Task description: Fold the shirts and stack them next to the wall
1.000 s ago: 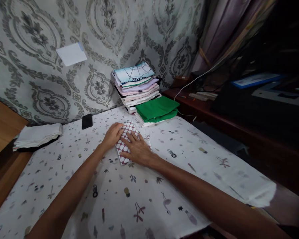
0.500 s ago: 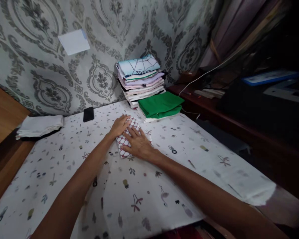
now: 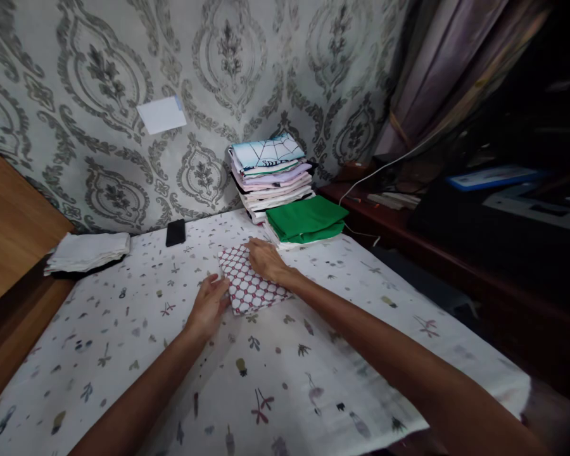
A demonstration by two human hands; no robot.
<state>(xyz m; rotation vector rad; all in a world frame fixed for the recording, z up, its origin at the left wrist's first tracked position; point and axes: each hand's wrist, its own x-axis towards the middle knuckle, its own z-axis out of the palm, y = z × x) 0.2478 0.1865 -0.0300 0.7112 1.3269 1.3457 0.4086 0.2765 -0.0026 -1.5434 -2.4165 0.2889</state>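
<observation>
A folded white cloth with a red and dark lattice print (image 3: 247, 282) lies flat on the patterned sheet in front of me. My left hand (image 3: 209, 304) is at its left edge, fingers apart and slightly bent, the tips close to or touching the fabric. Over the cloth's upper right part, my right hand (image 3: 268, 261) has its fingers curled in at the far edge, closed on the fabric; it hides that corner. Just beyond sits a folded green cloth (image 3: 306, 218) on top of white folded pieces.
Behind the green cloth rises a tall stack of folded clothes (image 3: 270, 180) against the wall. A black phone (image 3: 175, 233) lies at the back of the sheet (image 3: 161, 354). White folded cloths (image 3: 88, 252) rest at the left edge. A white cable (image 3: 384, 158) hangs at the right.
Both hands lay flat on the cloth before. The left hand has moved off to the cloth's left edge, and the right hand's fingers have curled at the far edge. The view tilted up slightly.
</observation>
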